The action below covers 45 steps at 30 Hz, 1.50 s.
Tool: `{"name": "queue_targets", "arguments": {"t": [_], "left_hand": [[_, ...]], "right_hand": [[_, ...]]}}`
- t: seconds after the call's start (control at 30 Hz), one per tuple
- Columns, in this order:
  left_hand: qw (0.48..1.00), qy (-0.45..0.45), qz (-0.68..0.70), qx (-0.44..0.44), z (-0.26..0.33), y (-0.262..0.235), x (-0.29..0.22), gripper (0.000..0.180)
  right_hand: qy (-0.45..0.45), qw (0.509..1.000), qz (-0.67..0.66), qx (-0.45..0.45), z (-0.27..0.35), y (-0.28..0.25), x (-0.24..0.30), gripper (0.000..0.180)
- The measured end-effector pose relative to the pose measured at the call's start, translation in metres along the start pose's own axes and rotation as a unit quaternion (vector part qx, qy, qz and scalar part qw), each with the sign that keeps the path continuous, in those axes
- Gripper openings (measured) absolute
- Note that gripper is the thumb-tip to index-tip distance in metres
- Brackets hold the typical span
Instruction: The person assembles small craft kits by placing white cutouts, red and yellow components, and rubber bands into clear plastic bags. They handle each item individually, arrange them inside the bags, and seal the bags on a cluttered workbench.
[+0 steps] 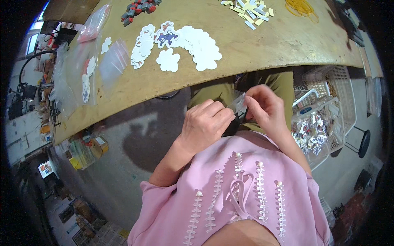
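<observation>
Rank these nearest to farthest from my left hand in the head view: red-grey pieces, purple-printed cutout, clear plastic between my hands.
1. Clear plastic: right of your left hand.
2. Purple-printed cutout: ahead-left, on table.
3. Red-grey pieces: farther back, left.

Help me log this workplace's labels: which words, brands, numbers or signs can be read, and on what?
No text can be read.
Blue oval label on the clear plastic bin: too small.
Pale label on the small cardboard box: too small.
Paper cutouts on the table: printed pictures on some, no legible words.
Small clear bag over the lap: nothing legible.
</observation>
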<state>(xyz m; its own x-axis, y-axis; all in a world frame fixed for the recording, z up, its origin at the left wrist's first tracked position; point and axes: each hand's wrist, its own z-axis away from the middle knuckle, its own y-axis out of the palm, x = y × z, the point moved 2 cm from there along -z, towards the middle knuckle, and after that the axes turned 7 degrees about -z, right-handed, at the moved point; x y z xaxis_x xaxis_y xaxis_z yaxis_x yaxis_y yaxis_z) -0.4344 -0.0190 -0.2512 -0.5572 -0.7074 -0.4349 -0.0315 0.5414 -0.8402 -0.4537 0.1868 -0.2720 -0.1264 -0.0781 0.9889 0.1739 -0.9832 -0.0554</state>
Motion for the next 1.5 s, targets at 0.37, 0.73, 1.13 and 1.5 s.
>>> {"name": "queue_targets", "arguments": {"t": [0.37, 0.73, 1.13, 1.5], "left_hand": [[0.993, 0.029, 0.115, -0.015, -0.019, -0.033, 0.022, 0.028], [0.993, -0.02, -0.096, -0.06, -0.041, -0.02, 0.061, 0.041], [0.994, -0.1, 0.019, -0.029, -0.044, -0.032, 0.061, 0.017], [0.98, -0.026, -0.151, -0.124, -0.053, -0.022, 0.064, 0.018]], "right_hand": [[-0.31, 0.876, 0.313, 0.198, 0.006, -0.007, 0.031, 0.02], [-0.276, 0.908, 0.281, 0.142, 0.011, -0.013, 0.011, 0.023], [-0.294, 0.897, 0.307, 0.118, 0.003, -0.014, 0.009, 0.028], [-0.289, 0.896, 0.325, 0.086, 0.004, -0.015, 0.007, 0.025]]}}
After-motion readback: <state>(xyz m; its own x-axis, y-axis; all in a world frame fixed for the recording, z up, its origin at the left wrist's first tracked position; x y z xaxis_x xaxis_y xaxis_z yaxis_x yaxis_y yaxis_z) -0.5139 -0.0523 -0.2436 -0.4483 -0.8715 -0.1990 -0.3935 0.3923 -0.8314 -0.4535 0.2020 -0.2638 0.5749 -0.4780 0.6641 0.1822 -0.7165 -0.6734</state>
